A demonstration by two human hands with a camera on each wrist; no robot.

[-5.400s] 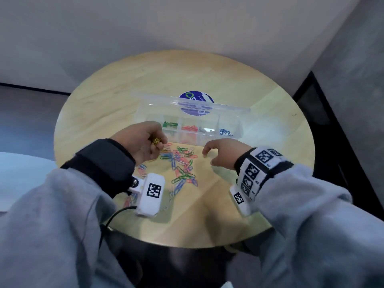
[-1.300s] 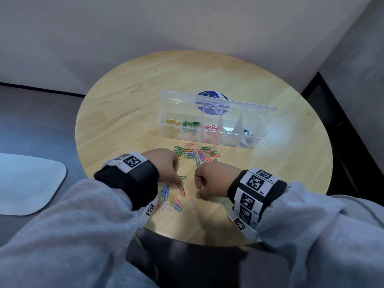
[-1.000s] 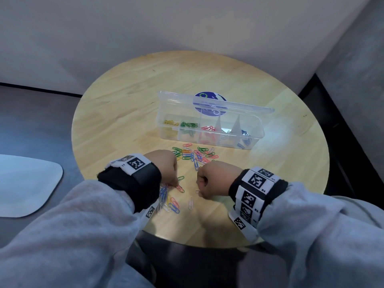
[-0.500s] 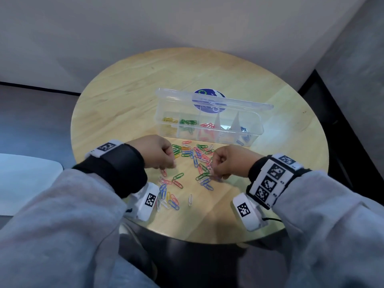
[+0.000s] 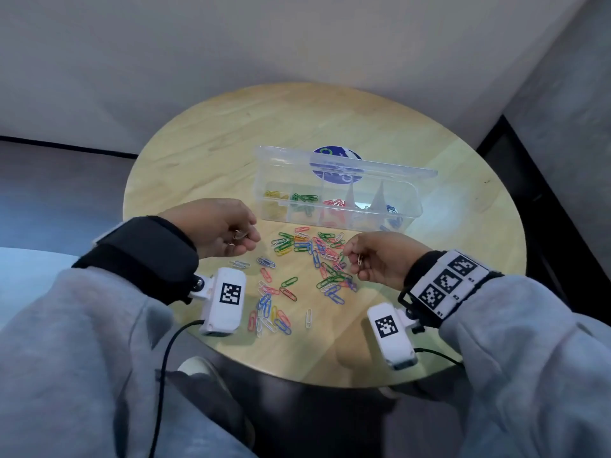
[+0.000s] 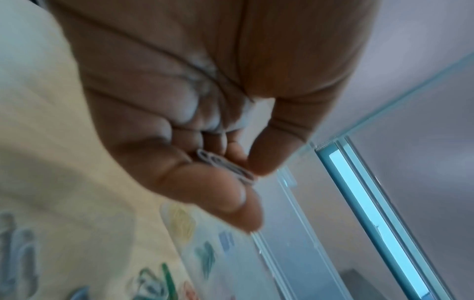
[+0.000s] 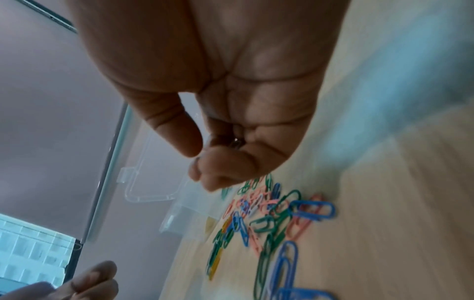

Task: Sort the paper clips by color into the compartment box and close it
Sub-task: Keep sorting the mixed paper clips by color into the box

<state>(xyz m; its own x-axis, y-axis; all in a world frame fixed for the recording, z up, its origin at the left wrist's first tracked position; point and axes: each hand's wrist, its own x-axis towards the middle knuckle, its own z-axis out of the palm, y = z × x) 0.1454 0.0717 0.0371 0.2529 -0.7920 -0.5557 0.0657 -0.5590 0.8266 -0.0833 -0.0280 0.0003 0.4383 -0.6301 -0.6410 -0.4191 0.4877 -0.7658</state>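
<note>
While loose coloured paper clips (image 5: pixel 297 266) lie scattered on the round counter (image 5: pixel 205 140) just before the open compartment box (image 5: pixel 334 196), the left hand (image 5: pixel 218 229) pinches pale clips (image 6: pixel 225 167) and the right hand (image 5: pixel 380 259) pinches a silvery clip (image 5: pixel 360 259).

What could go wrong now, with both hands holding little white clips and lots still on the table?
1. The left hand only pinches its small bunch of white paper clips at the fingertips; one might slip out.
2. The right hand hangs low over the pile of coloured paper clips on the round wooden table; it may scatter them.
3. In the clear plastic compartment box, sections are narrow, so a clip could land with the wrong colour.
</note>
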